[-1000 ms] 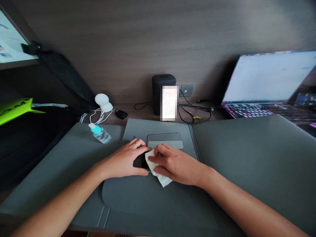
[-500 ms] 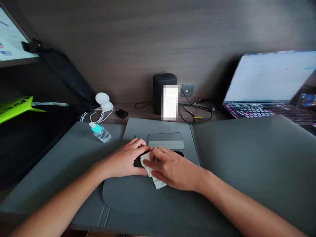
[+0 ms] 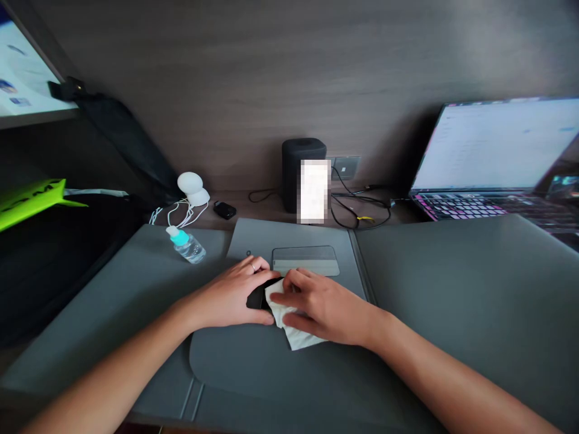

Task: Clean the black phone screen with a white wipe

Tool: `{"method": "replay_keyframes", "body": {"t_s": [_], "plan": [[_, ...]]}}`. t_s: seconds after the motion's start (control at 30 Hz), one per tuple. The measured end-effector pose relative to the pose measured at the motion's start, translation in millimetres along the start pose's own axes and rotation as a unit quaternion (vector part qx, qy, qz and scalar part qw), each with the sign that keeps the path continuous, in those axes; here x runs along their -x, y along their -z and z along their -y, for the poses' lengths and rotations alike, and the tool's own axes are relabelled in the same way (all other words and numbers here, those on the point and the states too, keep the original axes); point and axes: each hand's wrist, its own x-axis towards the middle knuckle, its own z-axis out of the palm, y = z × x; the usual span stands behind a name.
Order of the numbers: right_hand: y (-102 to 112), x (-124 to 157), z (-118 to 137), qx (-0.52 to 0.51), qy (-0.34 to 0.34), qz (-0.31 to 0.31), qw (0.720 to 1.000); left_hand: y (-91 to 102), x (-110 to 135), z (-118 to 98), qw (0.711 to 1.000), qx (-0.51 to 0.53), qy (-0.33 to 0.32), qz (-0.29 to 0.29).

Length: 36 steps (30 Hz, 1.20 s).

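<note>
A black phone (image 3: 256, 297) lies on the grey desk mat, mostly hidden under my hands. My left hand (image 3: 236, 293) holds its left end, with the thumb along the near edge and the fingers along the far edge. Pinched in the fingers of my right hand (image 3: 323, 304) is a crumpled white tissue (image 3: 301, 337), pressed on the phone's top face. Just behind the phone lies a clear, phone-shaped glass sheet (image 3: 306, 261), apart from both hands.
A small spray bottle (image 3: 189, 247) lies at the left of the mat (image 3: 452, 283). Behind stand a white round-headed device (image 3: 190, 182), a black key fob (image 3: 225, 210), a black speaker (image 3: 292, 175) and loose cables (image 3: 383, 208). An open laptop (image 3: 488, 147) stands back right.
My right hand has slid the tissue a little to the right along the phone, baring more of its left end. The left hand keeps its hold.
</note>
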Motion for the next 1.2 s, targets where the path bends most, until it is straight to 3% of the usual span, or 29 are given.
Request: {"method": "replay_keyframes", "body": {"t_s": [0.3, 0.77, 1.2], "plan": [[-0.1, 0.4, -2.0, -0.04, 0.011, -0.01, 0.999, 0.4, -0.9, 1.5, 1.0, 0.001, -0.005, 0.004], [-5.4, -6.5, -0.2, -0.005, 0.031, -0.023, 0.999, -0.4, -1.0, 1.1, 1.0, -0.003, -0.013, -0.005], [-2.1, -0.9, -6.3, -0.023, 0.004, -0.024, 0.999, 0.4, -1.0, 0.3, 1.0, -0.007, -0.005, 0.002]]}}
